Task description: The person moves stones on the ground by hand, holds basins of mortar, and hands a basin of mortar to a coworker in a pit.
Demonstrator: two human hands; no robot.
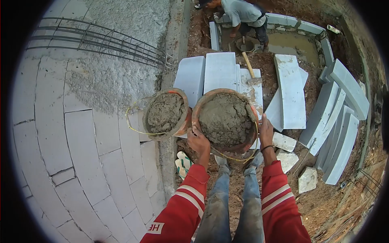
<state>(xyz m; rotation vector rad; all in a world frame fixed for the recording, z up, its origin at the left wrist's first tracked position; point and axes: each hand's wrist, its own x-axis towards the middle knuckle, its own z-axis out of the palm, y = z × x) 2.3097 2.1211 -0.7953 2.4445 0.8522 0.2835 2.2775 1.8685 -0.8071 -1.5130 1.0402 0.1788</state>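
Hands, two, on one bucket

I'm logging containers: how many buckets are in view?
3: a first bucket between the left hand and right hand, a second bucket just left of it, a third bucket by the bent co-worker. Others may hide behind the blocks.

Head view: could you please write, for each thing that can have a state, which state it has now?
Held bucket, filled with grey mix
Left hand, closed on its rim
Right hand, closed on its rim
Second bucket, also filled, handle folded outward
Hammer, lying on pale block
Sandals, unworn
Steel bars, exposed
Jeans, soiled
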